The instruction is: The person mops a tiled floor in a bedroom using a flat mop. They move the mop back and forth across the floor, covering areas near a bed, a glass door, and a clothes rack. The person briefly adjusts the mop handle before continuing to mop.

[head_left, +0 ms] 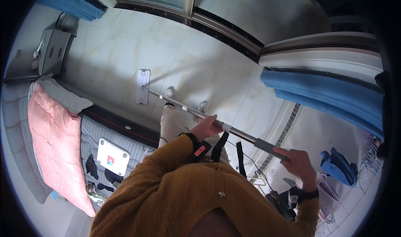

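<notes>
Biggest thing here is the tiled floor [125, 49], pale marble-look tiles filling the upper middle of the frame. No obvious wet streaks or dirt that I can make out, so honestly can't tell how much of it is already mopped; the mop sits close to the feet near the bed, so my guess is there's plenty of floor left to cover.

Next down, the bed [83, 132] along the left edge with a pink quilt [54, 141], and blue curtains [326, 95] on the right.

Then the flat mop [200, 116]. Its long axis runs diagonally: the white rectangular mop head [143, 86] lies flat on the floor at centre-left, and the metal pole climbs down-right across the frame to the grey grip at lower right. So it points up-left, toward the bed side.

The left hand [206, 128] is closed around the pole mid-shaft, at centre frame. The right hand [297, 164] is wrapped round the grey grip end at lower right. Both arms wear a mustard sweater [175, 187].
</notes>
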Available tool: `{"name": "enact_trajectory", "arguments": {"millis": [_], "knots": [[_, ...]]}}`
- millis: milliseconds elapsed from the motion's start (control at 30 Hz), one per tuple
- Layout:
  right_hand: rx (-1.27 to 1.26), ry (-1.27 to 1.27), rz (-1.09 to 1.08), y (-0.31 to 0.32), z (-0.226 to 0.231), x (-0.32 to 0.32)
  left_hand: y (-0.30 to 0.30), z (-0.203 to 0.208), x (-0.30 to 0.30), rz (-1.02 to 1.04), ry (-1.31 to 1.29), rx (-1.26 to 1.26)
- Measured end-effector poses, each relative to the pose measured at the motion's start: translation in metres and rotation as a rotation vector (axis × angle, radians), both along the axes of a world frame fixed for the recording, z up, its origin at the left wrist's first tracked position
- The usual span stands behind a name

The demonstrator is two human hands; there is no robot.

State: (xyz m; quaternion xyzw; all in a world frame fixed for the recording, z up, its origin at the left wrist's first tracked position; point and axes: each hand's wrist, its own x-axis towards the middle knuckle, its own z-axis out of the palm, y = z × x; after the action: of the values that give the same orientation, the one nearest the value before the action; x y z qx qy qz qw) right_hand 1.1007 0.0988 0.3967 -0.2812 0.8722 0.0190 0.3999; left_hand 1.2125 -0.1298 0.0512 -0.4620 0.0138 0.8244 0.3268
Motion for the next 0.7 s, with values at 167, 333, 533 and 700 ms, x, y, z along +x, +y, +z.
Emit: {"name": "enact_trajectory", "arguments": {"millis": [167,333,533,700], "knots": [[-0.173,-0.027,-0.139,-0.013,-0.021,0.005,-0.02,-0.017,0.02,0.213,-0.008,-0.122],[-0.314,-0.123,-0.176,-0.095,-0.086,0.018,-0.137,-0.057,0.056,-0.192,0.76,-0.914],[-0.351,-0.324,0.011,-0.283,-0.169,0.049,-0.352,-0.113,0.068,0.405,0.119,-0.586],[-0.414,-0.277,-0.043,-0.341,-0.179,0.056,-0.411,-0.113,0.049,0.213,-0.187,-0.739]]}}
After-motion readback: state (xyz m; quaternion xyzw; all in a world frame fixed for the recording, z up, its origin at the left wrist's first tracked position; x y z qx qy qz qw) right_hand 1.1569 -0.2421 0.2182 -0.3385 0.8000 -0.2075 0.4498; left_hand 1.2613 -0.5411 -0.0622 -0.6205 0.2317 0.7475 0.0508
